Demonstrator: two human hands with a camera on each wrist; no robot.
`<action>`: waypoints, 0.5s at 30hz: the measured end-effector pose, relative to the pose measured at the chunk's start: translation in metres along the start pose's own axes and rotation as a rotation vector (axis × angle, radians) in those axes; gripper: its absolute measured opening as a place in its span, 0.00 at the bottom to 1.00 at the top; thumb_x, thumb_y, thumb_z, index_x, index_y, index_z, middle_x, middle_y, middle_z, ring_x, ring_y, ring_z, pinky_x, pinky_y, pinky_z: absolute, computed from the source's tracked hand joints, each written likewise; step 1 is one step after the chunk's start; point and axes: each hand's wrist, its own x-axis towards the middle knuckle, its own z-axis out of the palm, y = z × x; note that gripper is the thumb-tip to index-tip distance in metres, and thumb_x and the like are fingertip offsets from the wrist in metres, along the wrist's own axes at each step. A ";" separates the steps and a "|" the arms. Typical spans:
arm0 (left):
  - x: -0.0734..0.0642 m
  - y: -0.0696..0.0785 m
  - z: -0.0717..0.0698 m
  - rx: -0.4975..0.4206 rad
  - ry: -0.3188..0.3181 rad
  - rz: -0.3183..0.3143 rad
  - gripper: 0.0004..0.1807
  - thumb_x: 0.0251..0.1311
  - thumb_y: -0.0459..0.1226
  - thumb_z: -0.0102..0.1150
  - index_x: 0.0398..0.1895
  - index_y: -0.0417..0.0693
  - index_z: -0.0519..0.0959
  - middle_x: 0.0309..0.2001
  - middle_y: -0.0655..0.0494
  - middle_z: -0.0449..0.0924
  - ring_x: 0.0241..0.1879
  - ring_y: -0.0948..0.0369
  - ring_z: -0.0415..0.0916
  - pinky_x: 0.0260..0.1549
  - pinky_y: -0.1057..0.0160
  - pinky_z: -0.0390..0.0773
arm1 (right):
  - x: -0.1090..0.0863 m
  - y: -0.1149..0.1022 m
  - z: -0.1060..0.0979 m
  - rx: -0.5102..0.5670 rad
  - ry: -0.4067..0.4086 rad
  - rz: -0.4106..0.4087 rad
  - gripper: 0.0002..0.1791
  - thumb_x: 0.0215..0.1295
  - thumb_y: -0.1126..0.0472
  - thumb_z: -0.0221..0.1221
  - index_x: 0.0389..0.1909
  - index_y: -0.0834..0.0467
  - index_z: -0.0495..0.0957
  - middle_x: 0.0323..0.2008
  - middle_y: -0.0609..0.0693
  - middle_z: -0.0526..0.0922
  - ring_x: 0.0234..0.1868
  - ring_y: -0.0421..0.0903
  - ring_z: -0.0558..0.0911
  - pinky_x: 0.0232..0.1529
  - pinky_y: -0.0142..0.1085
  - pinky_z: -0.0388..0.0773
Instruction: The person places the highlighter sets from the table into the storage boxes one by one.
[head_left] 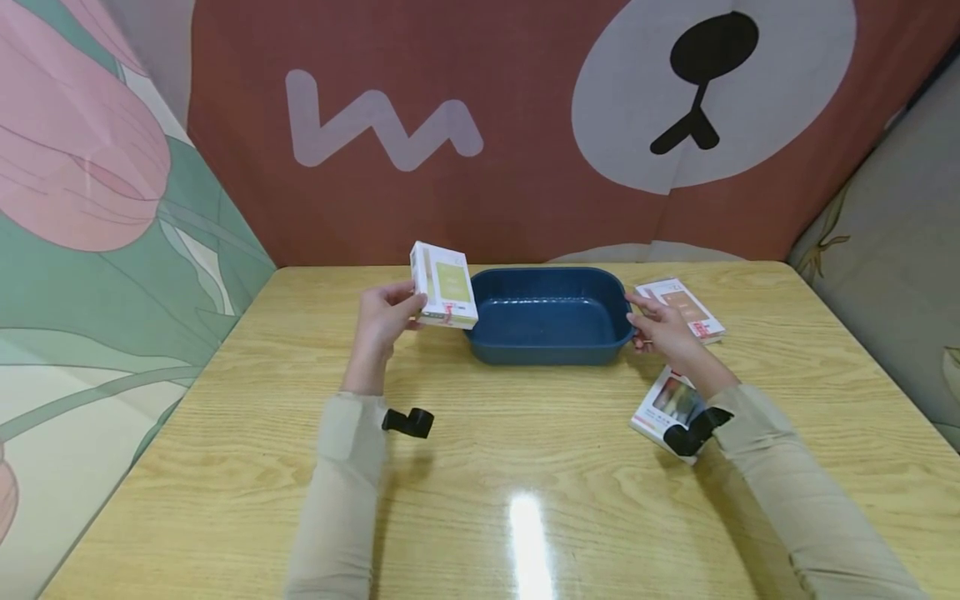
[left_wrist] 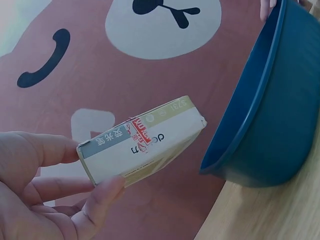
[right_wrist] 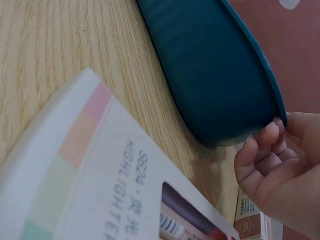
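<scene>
My left hand (head_left: 387, 312) pinches a white and yellow-green highlighter box (head_left: 446, 287) by its left edge, thumb on the near side. In the left wrist view the highlighter box (left_wrist: 145, 140) is tilted, close beside the basin's rim. The dark blue plastic basin (head_left: 551, 354) sits on the table, its inside bare in the head view. At the basin's right end, my right hand (head_left: 663, 329) grips the rim between thumb and fingers. In the right wrist view the curled fingers (right_wrist: 270, 132) are right at the rim of the basin (right_wrist: 215, 75).
A white box with a brown panel (head_left: 678, 304) lies right of the basin, behind my right hand. Nearer, a windowed highlighter box (head_left: 651, 414) lies partly under my right wrist. The wooden table (head_left: 480, 450) ends at a printed cloth backdrop (head_left: 420, 208).
</scene>
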 end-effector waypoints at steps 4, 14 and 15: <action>0.001 0.000 0.007 0.003 -0.015 0.010 0.19 0.55 0.28 0.54 0.52 0.30 0.72 0.39 0.42 0.73 0.27 0.62 0.74 0.22 0.68 0.76 | 0.000 0.000 0.000 -0.005 -0.002 0.003 0.29 0.69 0.62 0.44 0.68 0.60 0.48 0.22 0.45 0.70 0.17 0.38 0.69 0.21 0.28 0.70; 0.006 -0.003 0.025 0.024 -0.067 0.020 0.18 0.54 0.28 0.55 0.49 0.28 0.73 0.38 0.40 0.75 0.25 0.63 0.74 0.24 0.64 0.77 | -0.001 -0.001 0.000 -0.004 -0.004 0.006 0.29 0.69 0.62 0.44 0.68 0.60 0.48 0.22 0.45 0.69 0.18 0.38 0.68 0.22 0.29 0.70; 0.006 -0.004 0.027 0.029 -0.070 0.021 0.19 0.54 0.28 0.55 0.50 0.28 0.72 0.38 0.40 0.75 0.25 0.63 0.74 0.25 0.63 0.77 | -0.001 -0.001 0.000 -0.003 -0.005 0.003 0.29 0.69 0.62 0.44 0.68 0.60 0.48 0.21 0.45 0.69 0.18 0.38 0.68 0.22 0.29 0.70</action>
